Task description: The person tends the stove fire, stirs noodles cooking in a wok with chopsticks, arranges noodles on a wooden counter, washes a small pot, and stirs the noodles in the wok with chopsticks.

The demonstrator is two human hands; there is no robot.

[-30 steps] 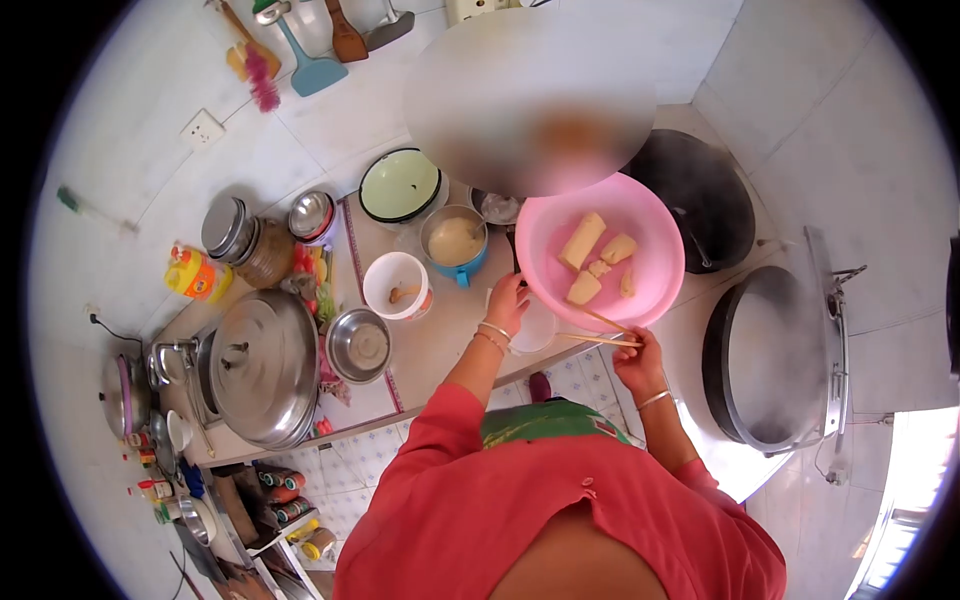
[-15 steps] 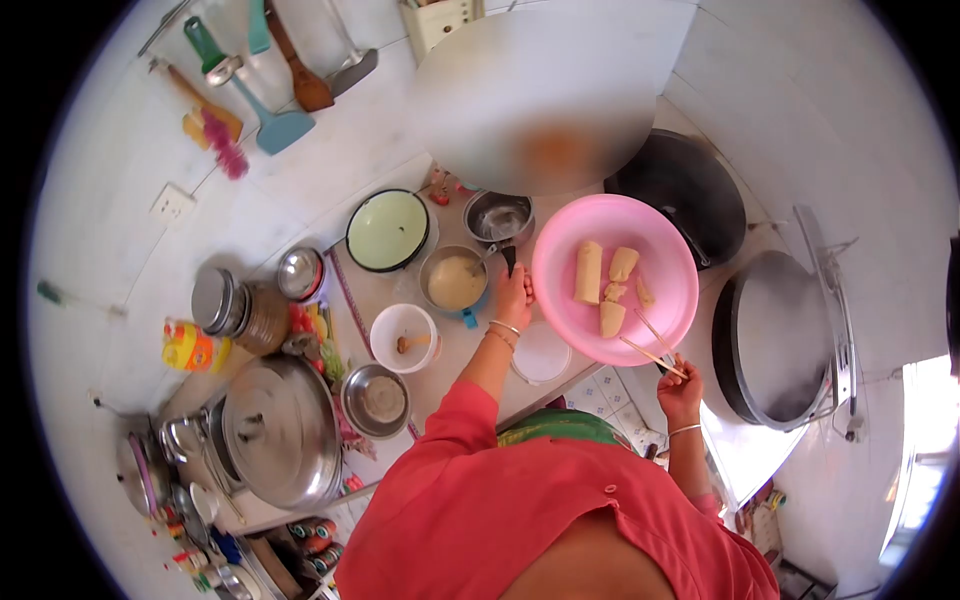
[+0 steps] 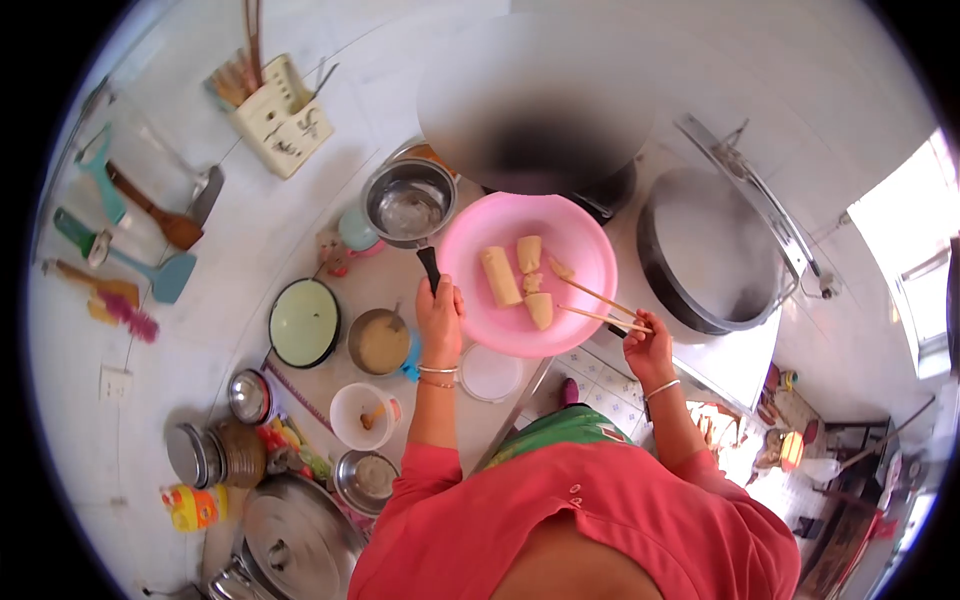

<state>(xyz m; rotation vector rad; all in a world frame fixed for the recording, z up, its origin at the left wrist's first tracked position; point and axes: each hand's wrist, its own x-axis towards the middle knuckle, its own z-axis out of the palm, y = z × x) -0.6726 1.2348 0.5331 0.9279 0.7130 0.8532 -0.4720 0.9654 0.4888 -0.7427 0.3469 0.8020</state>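
My left hand (image 3: 438,318) is closed around the black handle of a small metal saucepan (image 3: 409,203), which is tilted toward me at the upper left of the pink basin (image 3: 585,325). Between the fingers of my right hand (image 3: 648,345) is a pair of chopsticks (image 3: 606,302), their tips over the basin. Several pale yellow pieces (image 3: 501,277) lie in the basin, one of them long. Below the basin is a round white lid (image 3: 490,373).
A steaming wok (image 3: 712,250) stands at the right, with a metal rack (image 3: 750,190) beside it. At the left are a green bowl (image 3: 304,323), a pan of pale liquid (image 3: 383,345), a white tub (image 3: 362,416), a metal bowl (image 3: 366,480) and a large lidded pot (image 3: 300,540).
The view has turned to the right. My left hand has taken the saucepan by its handle and raised it beside the basin. The chopsticks have stayed in my right hand.
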